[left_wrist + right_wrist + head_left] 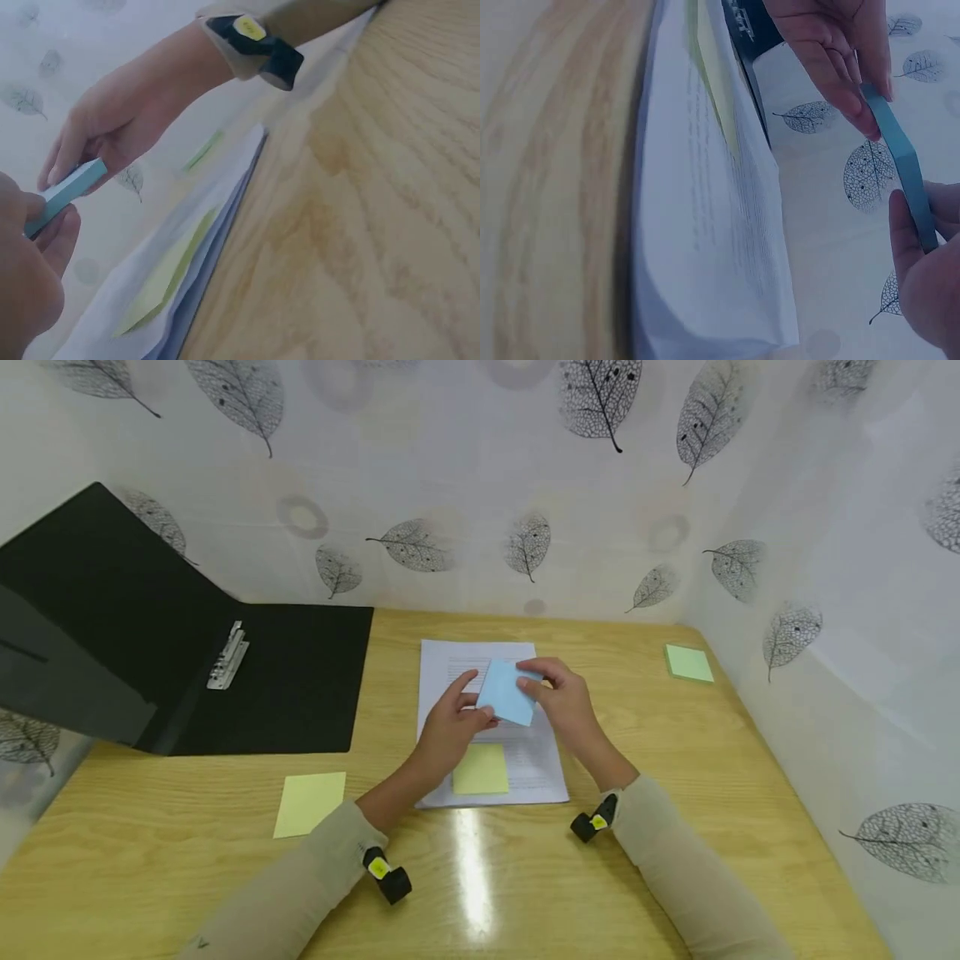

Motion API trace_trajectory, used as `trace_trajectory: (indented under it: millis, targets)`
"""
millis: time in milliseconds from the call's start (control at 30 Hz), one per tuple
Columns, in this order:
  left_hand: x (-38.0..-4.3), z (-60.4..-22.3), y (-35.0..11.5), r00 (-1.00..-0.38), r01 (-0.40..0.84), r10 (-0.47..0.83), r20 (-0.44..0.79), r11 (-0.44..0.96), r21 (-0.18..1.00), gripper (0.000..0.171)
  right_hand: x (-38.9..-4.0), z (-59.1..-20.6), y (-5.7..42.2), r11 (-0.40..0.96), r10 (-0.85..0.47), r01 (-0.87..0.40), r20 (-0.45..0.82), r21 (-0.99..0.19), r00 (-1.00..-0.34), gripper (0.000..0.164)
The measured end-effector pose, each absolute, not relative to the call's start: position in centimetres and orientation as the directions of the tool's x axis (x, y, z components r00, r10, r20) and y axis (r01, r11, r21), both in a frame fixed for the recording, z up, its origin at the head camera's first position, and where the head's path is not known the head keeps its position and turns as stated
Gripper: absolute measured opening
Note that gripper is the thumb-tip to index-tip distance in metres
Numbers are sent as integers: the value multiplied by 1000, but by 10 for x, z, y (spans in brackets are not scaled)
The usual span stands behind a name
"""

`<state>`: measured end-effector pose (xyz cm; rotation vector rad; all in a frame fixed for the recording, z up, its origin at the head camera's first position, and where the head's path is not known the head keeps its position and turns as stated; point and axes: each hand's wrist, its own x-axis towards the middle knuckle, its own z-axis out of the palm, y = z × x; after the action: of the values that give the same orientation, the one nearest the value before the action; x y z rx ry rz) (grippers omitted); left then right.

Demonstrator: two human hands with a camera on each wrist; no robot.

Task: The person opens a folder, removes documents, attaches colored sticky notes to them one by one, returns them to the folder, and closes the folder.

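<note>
Both hands hold a pad of light blue sticky notes above a stack of printed paper. My left hand pinches the pad's lower left corner, thumb on top. At the upper right corner, my right hand pinches it between thumb and fingers. The pad's thick blue edge shows in the right wrist view, with the left fingers at its upper end and the right thumb lower down. A yellow sticky note lies on the printed sheets, below the blue pad in the head view.
An open black binder with a metal clip stands at the left, its cover raised. Another yellow sticky note lies near the left forearm. A green sticky note pad sits at the far right of the wooden table.
</note>
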<state>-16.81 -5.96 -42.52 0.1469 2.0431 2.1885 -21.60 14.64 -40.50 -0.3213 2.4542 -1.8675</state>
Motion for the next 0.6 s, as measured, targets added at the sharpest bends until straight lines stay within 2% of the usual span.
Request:
trace_trajectory:
  millis: [167,400,600]
  targets:
    - [-173,-426,-67,-998,2,69,9,-109,994,61,-214,-403,149,239,-268,-215,149,-947,-952,22]
    - [-177,-427,-76,-999,25,25,27,-73,997,53,-212,-400,152,280,-482,-269,108,-922,-870,23]
    - [-180,-430,-79,-999,18,28,21,-102,995,38,-207,-404,146,287,-466,-298,139,-911,-874,21]
